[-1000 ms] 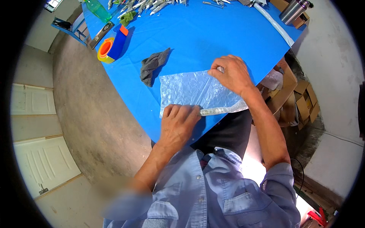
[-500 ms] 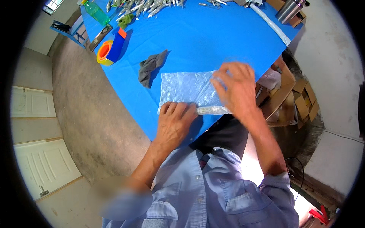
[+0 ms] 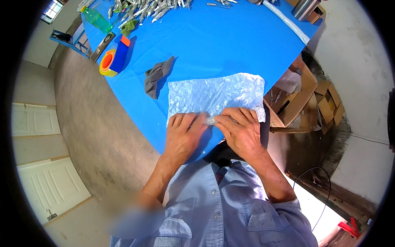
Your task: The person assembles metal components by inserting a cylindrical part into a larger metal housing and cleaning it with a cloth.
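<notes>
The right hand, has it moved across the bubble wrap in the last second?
Yes. The right hand has come off the bubble wrap sheet's far right corner to its near edge, beside the left hand, away from the grey rag.

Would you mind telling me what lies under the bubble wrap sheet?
The bubble wrap lies flat on the blue table. Both hands, left and right, cover its near edge, hiding most of a pale object there.
</notes>
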{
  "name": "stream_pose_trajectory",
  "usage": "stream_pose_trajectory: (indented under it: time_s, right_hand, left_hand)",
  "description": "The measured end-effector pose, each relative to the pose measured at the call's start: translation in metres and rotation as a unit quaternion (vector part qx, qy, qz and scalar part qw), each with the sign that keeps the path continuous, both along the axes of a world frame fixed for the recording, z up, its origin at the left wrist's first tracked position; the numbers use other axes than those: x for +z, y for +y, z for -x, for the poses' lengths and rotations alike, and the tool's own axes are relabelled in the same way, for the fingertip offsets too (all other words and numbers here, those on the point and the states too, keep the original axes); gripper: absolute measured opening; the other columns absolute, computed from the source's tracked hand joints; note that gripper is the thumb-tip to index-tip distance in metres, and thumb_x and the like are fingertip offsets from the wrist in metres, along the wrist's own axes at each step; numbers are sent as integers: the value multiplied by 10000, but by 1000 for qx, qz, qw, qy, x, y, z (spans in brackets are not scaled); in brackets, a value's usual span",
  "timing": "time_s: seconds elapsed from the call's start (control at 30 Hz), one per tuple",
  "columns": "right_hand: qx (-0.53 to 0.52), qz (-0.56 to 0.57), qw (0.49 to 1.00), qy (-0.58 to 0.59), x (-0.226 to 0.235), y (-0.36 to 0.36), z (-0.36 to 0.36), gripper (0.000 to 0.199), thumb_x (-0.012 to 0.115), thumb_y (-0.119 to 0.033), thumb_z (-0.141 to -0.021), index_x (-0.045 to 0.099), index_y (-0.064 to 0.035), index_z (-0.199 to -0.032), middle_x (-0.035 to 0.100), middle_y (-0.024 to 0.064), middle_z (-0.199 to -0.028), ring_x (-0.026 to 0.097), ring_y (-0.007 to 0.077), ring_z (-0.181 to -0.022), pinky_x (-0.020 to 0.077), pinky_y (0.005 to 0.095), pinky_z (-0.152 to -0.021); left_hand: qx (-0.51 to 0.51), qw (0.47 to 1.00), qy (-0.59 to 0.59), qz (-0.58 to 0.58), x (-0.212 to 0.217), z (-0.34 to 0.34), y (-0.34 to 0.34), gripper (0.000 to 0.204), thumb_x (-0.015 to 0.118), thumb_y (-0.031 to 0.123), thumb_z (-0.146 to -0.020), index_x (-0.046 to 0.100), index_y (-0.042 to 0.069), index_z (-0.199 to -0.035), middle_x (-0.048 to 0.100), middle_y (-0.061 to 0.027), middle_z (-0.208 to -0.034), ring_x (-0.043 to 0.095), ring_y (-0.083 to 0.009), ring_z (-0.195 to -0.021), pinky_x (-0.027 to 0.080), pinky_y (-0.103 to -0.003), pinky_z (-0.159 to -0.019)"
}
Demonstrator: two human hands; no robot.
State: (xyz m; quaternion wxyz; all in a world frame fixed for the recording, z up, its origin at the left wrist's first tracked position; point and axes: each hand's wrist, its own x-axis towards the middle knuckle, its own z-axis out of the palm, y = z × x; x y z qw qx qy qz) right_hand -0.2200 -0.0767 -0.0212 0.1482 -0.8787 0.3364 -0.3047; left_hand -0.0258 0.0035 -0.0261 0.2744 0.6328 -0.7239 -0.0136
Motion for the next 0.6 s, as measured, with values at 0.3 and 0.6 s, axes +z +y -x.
stream_pose_trajectory:
  time_s: [0.3, 0.6]
  right_hand:
    - [4, -7, 1000, 11, -4, -9, -1, 213, 763, -175, -812, 742, -136, -1020, 666, 8, -1028, 623, 239, -983, 440, 404, -844]
    - [2, -30, 999, 18, -1, -10, -3, 210, 803, -137, -844, 781, -91, -1047, 639, 49, -973, 625, 258, -923, 454, 411, -814]
  left_hand:
    - [46, 999, -2, 13, -9, -42, 6, 263, 789, 82, -843, 759, 87, -1104, 690, -85, -1084, 642, -295, -989, 495, -414, -881]
    - [171, 985, -2, 23, 3, -76, 20, 181, 783, 85, -851, 759, 62, -1030, 700, -92, -1096, 640, -294, -1002, 507, -418, -869]
